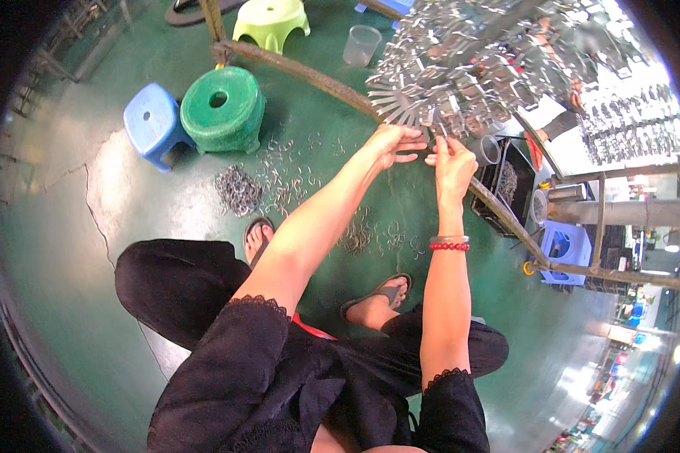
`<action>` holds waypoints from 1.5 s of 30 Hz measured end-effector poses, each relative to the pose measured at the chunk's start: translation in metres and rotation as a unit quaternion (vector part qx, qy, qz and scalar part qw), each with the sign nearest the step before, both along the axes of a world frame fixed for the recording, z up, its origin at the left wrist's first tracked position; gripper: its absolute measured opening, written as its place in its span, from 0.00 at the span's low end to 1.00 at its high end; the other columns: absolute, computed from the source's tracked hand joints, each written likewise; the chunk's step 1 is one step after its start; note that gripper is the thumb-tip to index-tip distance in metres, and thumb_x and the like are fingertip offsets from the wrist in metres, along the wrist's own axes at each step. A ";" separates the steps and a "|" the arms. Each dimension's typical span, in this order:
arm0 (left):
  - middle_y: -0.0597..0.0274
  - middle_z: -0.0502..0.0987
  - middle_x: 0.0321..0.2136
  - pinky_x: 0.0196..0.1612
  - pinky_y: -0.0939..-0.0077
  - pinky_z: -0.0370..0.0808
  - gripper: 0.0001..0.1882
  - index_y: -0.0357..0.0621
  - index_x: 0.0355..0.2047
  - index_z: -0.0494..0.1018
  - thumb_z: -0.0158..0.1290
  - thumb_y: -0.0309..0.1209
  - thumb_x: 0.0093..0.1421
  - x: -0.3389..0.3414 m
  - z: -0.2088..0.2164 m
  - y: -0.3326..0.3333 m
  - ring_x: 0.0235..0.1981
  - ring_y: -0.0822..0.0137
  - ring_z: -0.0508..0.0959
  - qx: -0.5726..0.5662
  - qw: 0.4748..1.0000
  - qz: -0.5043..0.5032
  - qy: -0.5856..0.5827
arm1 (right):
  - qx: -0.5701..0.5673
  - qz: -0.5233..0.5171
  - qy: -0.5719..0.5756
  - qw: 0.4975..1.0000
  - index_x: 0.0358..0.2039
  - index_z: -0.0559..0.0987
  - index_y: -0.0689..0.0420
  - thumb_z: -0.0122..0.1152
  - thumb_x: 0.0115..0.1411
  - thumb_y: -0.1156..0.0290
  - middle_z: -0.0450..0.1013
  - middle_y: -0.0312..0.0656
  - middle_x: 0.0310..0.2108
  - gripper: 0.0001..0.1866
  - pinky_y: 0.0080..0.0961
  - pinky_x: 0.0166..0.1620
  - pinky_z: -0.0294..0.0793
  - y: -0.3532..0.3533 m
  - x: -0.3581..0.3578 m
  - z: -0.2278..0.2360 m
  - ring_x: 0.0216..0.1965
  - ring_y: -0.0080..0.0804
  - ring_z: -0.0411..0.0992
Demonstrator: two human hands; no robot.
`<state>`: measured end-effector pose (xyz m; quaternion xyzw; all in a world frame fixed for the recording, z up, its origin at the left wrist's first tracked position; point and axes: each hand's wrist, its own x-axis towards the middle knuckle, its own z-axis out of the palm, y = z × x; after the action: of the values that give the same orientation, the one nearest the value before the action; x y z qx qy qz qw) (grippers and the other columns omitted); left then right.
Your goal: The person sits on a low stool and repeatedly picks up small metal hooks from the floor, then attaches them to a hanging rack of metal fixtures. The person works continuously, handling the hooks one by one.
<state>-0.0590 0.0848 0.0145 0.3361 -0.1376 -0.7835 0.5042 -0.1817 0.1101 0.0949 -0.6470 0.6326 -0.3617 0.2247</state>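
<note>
In the head view, your landmark is the dense cluster of silver metal pieces point(461, 64), the thing you are working at; both your hands are up against its lower edge. Your left hand point(395, 145) is just below the cluster's lower left fringe, fingers stretched out and loosely apart; you cannot tell from here whether its tips have hold of a piece. Your right hand point(453, 164) is directly under the same edge, narrow, thumb and fingertips drawn close together beside a thin strip; whether they pinch it, you cannot tell either.

Mind the brown bar point(307, 74) that slants down to the cluster from its left, passes behind your hands and shows again below it on the right. Below and right of the cluster, just beyond that bar, a black crate point(499, 177) and a clear cup point(489, 150) take up the room next to your right hand. Left of the cluster, and well apart from it, are a green stool point(238, 124) and a blue stool point(146, 119), side by side.

Your open room is the green floor point(332, 192) below the cluster, between your forearms and reaching down to your sandals. Small loose pieces point(289, 177) lie scattered there, with a dark heap point(239, 190) farther left of the cluster.
</note>
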 end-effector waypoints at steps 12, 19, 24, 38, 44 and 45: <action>0.60 0.75 0.36 0.44 0.55 0.68 0.11 0.44 0.38 0.68 0.51 0.25 0.53 -0.004 0.002 0.004 0.43 0.61 0.75 0.008 1.000 0.024 0.011 | -0.088 0.019 -0.023 0.996 0.34 0.76 0.69 0.54 0.57 0.71 0.73 0.53 0.20 0.12 0.28 0.20 0.71 0.005 -0.006 0.028 0.17 0.34 0.74; 0.62 0.74 0.38 0.47 0.52 0.65 0.11 0.48 0.37 0.67 0.53 0.26 0.53 0.002 0.000 0.006 0.45 0.61 0.74 0.006 1.000 0.012 0.013 | -0.118 0.018 -0.002 0.993 0.33 0.77 0.65 0.54 0.56 0.70 0.72 0.57 0.26 0.11 0.40 0.32 0.70 -0.002 -0.013 0.016 0.29 0.53 0.72; 0.61 0.74 0.39 0.47 0.54 0.65 0.09 0.48 0.36 0.68 0.52 0.26 0.54 0.004 0.007 0.010 0.47 0.61 0.73 0.002 1.000 -0.001 0.001 | -0.085 -0.005 -0.089 0.992 0.33 0.77 0.66 0.55 0.55 0.70 0.73 0.56 0.26 0.11 0.38 0.32 0.71 0.015 -0.009 0.061 0.28 0.53 0.73; 0.64 0.72 0.41 0.50 0.50 0.61 0.14 0.51 0.41 0.67 0.53 0.26 0.53 0.004 -0.008 0.011 0.48 0.61 0.72 0.000 1.000 -0.008 0.021 | -0.127 0.002 -0.068 0.990 0.37 0.78 0.65 0.56 0.57 0.69 0.75 0.46 0.21 0.13 0.21 0.20 0.72 0.026 -0.013 0.070 0.18 0.25 0.74; 0.65 0.72 0.40 0.51 0.47 0.60 0.17 0.50 0.44 0.66 0.52 0.26 0.53 -0.005 -0.008 0.008 0.48 0.63 0.71 -0.006 0.998 0.019 0.056 | 0.004 0.061 -0.196 0.979 0.43 0.73 0.69 0.55 0.57 0.75 0.74 0.44 0.21 0.14 0.15 0.13 0.65 0.045 -0.010 0.029 0.14 0.22 0.70; 0.65 0.72 0.40 0.51 0.46 0.59 0.17 0.50 0.44 0.66 0.52 0.25 0.53 -0.005 -0.007 0.007 0.47 0.63 0.71 -0.008 0.998 0.022 0.061 | 0.040 0.075 -0.193 0.977 0.48 0.70 0.68 0.54 0.58 0.75 0.73 0.43 0.19 0.17 0.15 0.11 0.61 0.047 -0.005 0.025 0.11 0.21 0.67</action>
<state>-0.0635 0.0922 0.0071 0.2863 -0.1051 -0.7901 0.5317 -0.1868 0.1572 0.1201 -0.6009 0.5408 -0.4364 0.3952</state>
